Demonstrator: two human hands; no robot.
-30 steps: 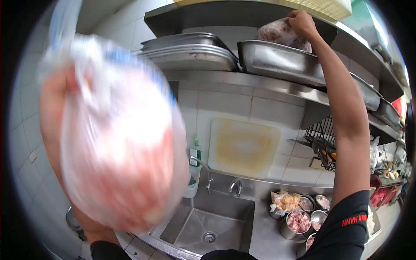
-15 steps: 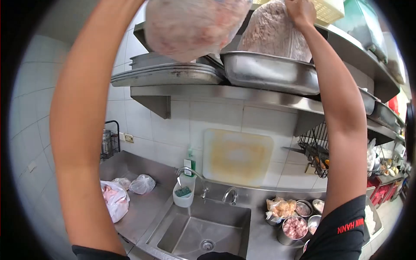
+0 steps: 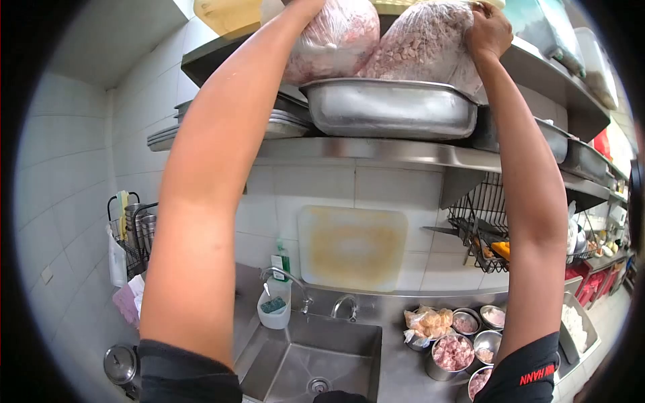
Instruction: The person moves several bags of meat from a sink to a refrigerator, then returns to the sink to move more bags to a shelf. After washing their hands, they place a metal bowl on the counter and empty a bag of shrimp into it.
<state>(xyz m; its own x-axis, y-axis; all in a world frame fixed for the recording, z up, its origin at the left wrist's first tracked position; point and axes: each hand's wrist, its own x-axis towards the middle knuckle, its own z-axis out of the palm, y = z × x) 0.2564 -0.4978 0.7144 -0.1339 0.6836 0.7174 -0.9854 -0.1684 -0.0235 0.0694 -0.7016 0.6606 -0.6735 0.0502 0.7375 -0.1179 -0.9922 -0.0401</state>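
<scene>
Both arms reach up to a metal shelf. My right hand (image 3: 489,30) is closed on the upper right edge of a clear plastic bag of pale, crumbly ground meat (image 3: 423,50), which leans in a deep metal pan (image 3: 393,111). My left hand (image 3: 308,8), partly cut off by the top edge, is at a second clear bag of pinkish meat (image 3: 342,40) and appears to grip its upper left side; most of its fingers are hidden. This second bag sits against the first, at the pan's left end.
Stacked trays (image 3: 285,126) lie left of the pan on the shelf (image 3: 403,149). Below are a sink (image 3: 329,352), a cutting board (image 3: 353,248) against the tiles, and several metal bowls of meat (image 3: 453,352). A wire rack (image 3: 480,221) with a knife hangs at right.
The pinkish bag has moved down and right, from above the trays to the pan's left end, with my left hand following. My right hand stays on the other bag. The view has shifted.
</scene>
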